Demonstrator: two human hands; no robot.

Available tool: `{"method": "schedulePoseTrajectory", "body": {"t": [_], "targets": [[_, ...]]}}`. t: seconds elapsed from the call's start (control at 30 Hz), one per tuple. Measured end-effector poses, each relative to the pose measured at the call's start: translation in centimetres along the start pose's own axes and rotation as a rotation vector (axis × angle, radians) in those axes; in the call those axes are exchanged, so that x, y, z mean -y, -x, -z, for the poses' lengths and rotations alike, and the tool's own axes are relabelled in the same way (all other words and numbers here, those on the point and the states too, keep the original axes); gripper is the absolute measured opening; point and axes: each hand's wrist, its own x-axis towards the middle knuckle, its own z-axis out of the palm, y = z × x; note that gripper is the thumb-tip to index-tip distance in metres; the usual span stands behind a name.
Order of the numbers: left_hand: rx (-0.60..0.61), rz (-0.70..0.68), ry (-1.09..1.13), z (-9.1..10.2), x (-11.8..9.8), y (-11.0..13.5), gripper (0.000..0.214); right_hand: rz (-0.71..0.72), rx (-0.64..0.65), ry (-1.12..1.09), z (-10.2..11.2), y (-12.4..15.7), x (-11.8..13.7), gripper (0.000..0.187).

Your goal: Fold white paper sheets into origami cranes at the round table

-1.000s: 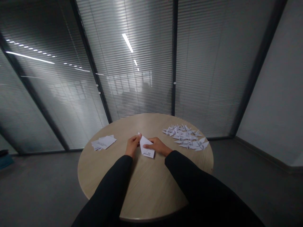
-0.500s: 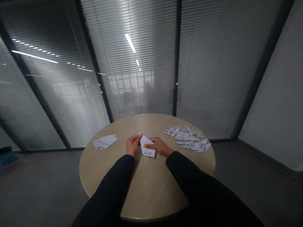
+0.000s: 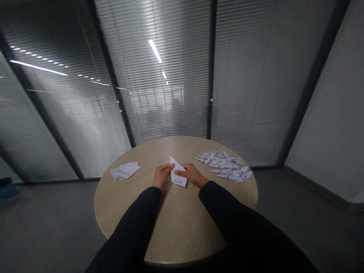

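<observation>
- Fingers of the left hand [image 3: 162, 175] were curled and bunched against the left edge of a folded white paper sheet [image 3: 179, 173]; whether they pinched it could not be told.
- Fingers of the right hand [image 3: 192, 175] lay extended, pressing the sheet's right side from above, with no visible pinch.
- Sheet lay flat between both hands, pointed tip away from the person, on a round wood-finish table [image 3: 182, 223].
- Folded paper cranes [image 3: 224, 166] lay in a loose pile right of the hands.
- Printed white paper sheets [image 3: 125, 170] lay stacked to the left.
</observation>
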Motion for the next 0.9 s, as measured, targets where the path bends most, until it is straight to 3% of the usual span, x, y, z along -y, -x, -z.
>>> {"method": "schedulePoseTrajectory", "body": {"t": [0.23, 0.53, 0.7, 0.8, 0.9], "targets": [[-0.043, -0.113, -0.089, 0.3, 0.1, -0.1, 0.037, -0.009, -0.008, -0.052, -0.3, 0.1, 0.4, 0.046], [0.057, -0.005, -0.047, -0.4, 0.0, 0.2, 0.046, -0.002, -0.052, -0.073, -0.1, -0.1, -0.3, 0.046], [0.011, -0.003, -0.099, 0.1, 0.8, -0.1, 0.042, 0.03, -0.059, 0.062, 0.1, -0.3, -0.6, 0.042], [-0.016, 0.013, -0.145, 0.5, 1.2, -0.3, 0.043, 0.027, -0.168, 0.169, 0.6, -0.6, -0.8, 0.041], [0.038, 0.033, -0.179, 0.6, 1.4, -0.4, 0.045, 0.018, -0.253, 0.044, 1.0, -0.9, -0.8, 0.039]]}}
